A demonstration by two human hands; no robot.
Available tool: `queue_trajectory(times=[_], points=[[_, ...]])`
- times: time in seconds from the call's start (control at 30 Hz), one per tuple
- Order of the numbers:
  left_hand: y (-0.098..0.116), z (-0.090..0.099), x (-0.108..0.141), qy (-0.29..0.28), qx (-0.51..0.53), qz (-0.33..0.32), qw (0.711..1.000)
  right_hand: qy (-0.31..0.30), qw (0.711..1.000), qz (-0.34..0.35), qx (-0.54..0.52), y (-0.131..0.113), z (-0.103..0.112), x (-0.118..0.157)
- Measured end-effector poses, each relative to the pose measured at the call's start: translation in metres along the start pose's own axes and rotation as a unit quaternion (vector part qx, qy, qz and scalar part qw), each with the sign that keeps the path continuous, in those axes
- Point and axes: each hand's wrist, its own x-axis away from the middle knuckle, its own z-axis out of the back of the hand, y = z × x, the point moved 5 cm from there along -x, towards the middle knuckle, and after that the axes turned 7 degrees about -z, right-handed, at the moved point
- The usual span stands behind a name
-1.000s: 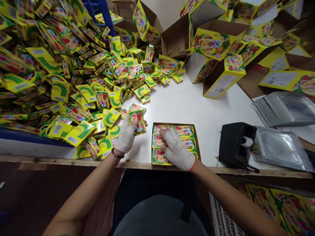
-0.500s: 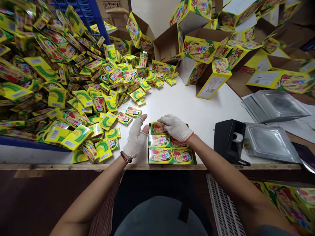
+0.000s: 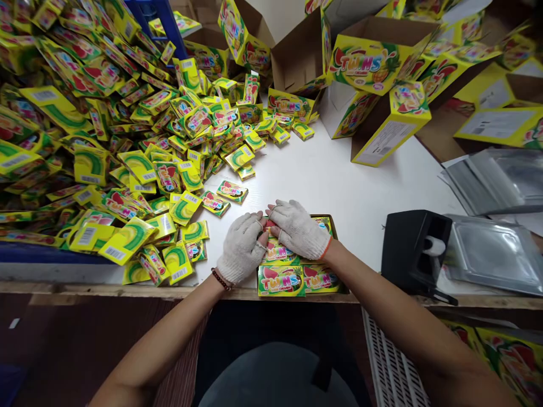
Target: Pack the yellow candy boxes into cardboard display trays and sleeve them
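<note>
A display box (image 3: pixel 335 230) at the table's front edge holds rows of small yellow-green TWINS packs (image 3: pixel 280 280). My left hand (image 3: pixel 242 247), in a white fingerless glove, rests at the box's left side with its fingertips on the upper left pack. From the right, my right hand (image 3: pixel 299 229), gloved too, lies over the upper packs, its fingers spread over them. The two hands' fingertips nearly meet. Part of the upper packs is hidden under the hands. Two loose packs (image 3: pixel 232 191) lie just beyond my left hand.
A big heap of small packs (image 3: pixel 139 169) covers the left. Open cartons (image 3: pixel 369 62) stand at the back. On the right are a black tape dispenser (image 3: pixel 413 249), clear plastic trays (image 3: pixel 492 254) and a stack of plastic sheets (image 3: pixel 496 181).
My left hand has moved right, onto the box's upper left corner. My right hand still lies over the upper packs. The view has shifted slightly.
</note>
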Motion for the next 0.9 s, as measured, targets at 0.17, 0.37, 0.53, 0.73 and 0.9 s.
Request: queue_trajectory(times=[0.17,0.37,0.53,0.73,0.9], points=[[0.004,0.004,-0.001,-0.015,-0.007,-0.033,0.999,-0.029,0.997,0.019,-0.067,0.007,0.004,-0.001],[-0.001,-0.001,-0.003,-0.056,-0.017,-0.030,0.998,-0.072,0.992,0.046,-0.090,0.008,-0.003,-0.005],[-0.009,-0.003,0.004,-0.072,0.063,0.009,0.995,-0.031,0.996,0.010,-0.080,0.013,-0.006,0.005],[0.016,0.016,0.030,0.007,0.189,0.094,0.977,0.108,0.979,-0.054,-0.162,-0.003,0.014,0.047],[0.046,-0.009,0.054,-0.050,0.203,0.094,0.973,0.001,0.992,-0.128,-0.020,-0.039,-0.022,0.060]])
